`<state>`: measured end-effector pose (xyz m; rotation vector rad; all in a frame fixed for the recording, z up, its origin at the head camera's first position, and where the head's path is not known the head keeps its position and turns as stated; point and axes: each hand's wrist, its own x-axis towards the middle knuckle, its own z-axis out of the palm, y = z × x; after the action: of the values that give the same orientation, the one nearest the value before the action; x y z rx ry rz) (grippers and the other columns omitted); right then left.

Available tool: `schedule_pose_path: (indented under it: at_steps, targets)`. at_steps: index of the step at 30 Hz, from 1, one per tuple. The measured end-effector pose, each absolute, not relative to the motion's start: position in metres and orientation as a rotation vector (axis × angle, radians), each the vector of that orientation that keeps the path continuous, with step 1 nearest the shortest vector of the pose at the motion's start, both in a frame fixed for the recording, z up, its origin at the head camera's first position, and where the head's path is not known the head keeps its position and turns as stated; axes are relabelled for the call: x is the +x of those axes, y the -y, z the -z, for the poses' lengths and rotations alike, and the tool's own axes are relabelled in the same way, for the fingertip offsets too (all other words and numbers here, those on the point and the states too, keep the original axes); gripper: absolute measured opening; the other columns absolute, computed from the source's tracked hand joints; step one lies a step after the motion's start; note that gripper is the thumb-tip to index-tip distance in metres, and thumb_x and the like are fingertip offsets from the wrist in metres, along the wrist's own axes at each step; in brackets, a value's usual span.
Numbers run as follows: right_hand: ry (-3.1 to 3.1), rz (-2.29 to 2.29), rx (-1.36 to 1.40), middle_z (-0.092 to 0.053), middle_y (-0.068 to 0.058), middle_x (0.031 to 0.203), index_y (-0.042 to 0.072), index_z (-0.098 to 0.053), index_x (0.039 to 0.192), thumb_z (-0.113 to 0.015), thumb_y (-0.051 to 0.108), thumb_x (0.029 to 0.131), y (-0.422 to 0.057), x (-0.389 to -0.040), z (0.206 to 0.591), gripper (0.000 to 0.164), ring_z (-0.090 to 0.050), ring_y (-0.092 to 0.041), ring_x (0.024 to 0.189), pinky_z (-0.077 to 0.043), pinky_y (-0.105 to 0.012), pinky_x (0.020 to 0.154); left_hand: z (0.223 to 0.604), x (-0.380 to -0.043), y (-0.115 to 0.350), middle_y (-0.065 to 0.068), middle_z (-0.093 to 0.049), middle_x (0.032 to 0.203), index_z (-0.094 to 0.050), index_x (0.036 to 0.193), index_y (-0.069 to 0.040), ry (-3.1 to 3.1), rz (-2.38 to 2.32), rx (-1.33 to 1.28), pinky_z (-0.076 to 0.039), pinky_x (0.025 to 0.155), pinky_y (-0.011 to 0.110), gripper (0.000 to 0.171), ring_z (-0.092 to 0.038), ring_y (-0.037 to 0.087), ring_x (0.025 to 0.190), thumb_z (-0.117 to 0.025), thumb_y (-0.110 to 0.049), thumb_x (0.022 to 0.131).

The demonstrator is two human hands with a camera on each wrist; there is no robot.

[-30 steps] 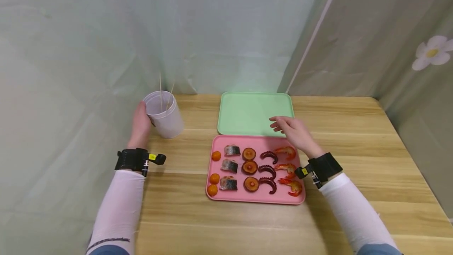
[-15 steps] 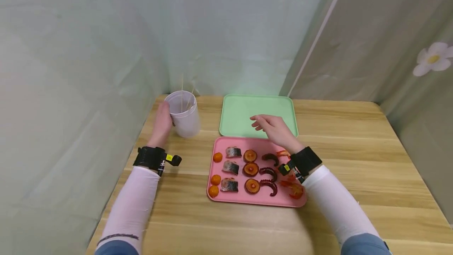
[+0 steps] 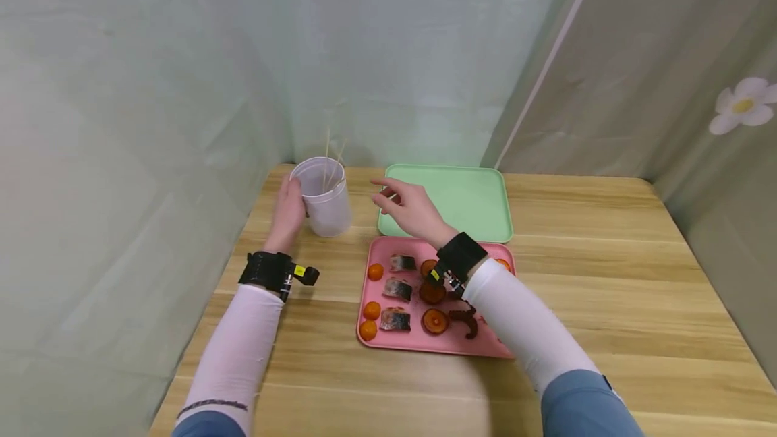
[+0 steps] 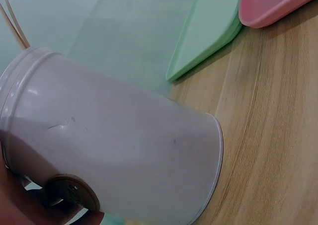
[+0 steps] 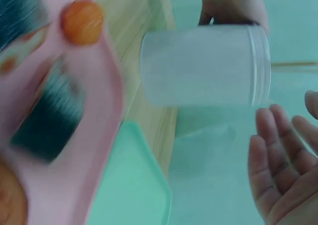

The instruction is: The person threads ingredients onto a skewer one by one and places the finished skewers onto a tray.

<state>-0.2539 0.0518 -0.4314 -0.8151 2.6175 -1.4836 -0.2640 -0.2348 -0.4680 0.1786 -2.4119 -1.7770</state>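
At the left back part of the table [image 3: 340,383], the head view shows my left hand [image 3: 288,211] gripping the side of a white bucket [image 3: 330,214], which is about upright, with thin wooden sticks [image 3: 326,160] leaning inside. My right hand [image 3: 413,209] hangs over the left edge of a green tray [image 3: 470,201], near the bucket but apart from it, its fingers loosely bent. Nearer to me, a pink tray [image 3: 419,344] carries orange balls [image 3: 372,310], fish pieces [image 3: 396,319] and mushrooms [image 3: 435,321], partly under my right arm. From the left wrist, my fingers bend around the bucket beside a dark round piece [image 4: 74,191]; I cannot tell what this is. From the right wrist, somewhat blurred, my right fingers are relaxed, near the bucket's rim.
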Motion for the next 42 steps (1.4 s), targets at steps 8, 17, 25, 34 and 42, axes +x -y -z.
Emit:
schedule_pose_path:
  at_steps: [8,17,25,34,42]
  targets:
    - [-2.642,1.521,-0.980,-0.074,-0.008,0.117,0.014,-0.060,0.153,-0.064,0.026,0.111,-0.019,-0.262,0.421,0.044,-0.071,-0.014,0.083,-0.057,-0.030,0.076,0.469,-0.266,0.231,0.014,-0.050,0.136,-0.039,0.161,-0.016,2.429,1.765,0.184,-0.041,0.083,0.036,0.062,-0.048,0.027,0.106,-0.022,-0.053,0.114]
    - [-2.688,1.523,-0.992,-0.074,-0.003,0.116,0.013,-0.070,0.143,-0.064,0.025,0.110,-0.008,-0.266,0.414,0.035,-0.069,-0.019,0.080,-0.054,-0.030,0.075,0.470,-0.271,0.229,0.016,-0.051,0.126,-0.044,0.155,-0.012,2.416,1.750,0.180,-0.042,0.075,0.033,0.060,-0.049,0.024,0.091,-0.023,-0.051,0.115]
    - [-2.743,1.502,-0.967,-0.077,-0.001,0.111,0.016,-0.075,0.135,-0.063,0.028,0.111,-0.004,-0.269,0.413,0.030,-0.066,-0.011,0.078,-0.051,-0.030,0.069,0.473,-0.272,0.229,0.012,-0.051,0.116,-0.047,0.150,-0.013,2.429,1.736,0.184,-0.043,0.074,0.033,0.057,-0.050,0.024,0.087,-0.022,-0.052,0.114]
    - [-2.818,1.559,-0.885,-0.078,-0.004,0.110,0.012,-0.076,0.131,-0.060,0.028,0.112,-0.004,-0.273,0.413,0.030,-0.071,-0.017,0.082,-0.053,-0.031,0.072,0.471,-0.274,0.227,0.013,-0.050,0.117,-0.047,0.147,-0.012,2.426,1.746,0.169,-0.043,0.076,0.036,0.058,-0.049,0.025,0.090,-0.023,-0.054,0.114]
    - [-2.812,1.588,-0.888,-0.078,-0.007,0.113,0.011,-0.075,0.131,-0.058,0.029,0.113,-0.006,-0.272,0.412,0.031,-0.072,-0.015,0.080,-0.053,-0.031,0.070,0.471,-0.273,0.227,0.013,-0.049,0.120,-0.046,0.148,-0.014,2.443,1.749,0.169,-0.042,0.079,0.038,0.061,-0.049,0.027,0.095,-0.022,-0.057,0.113]
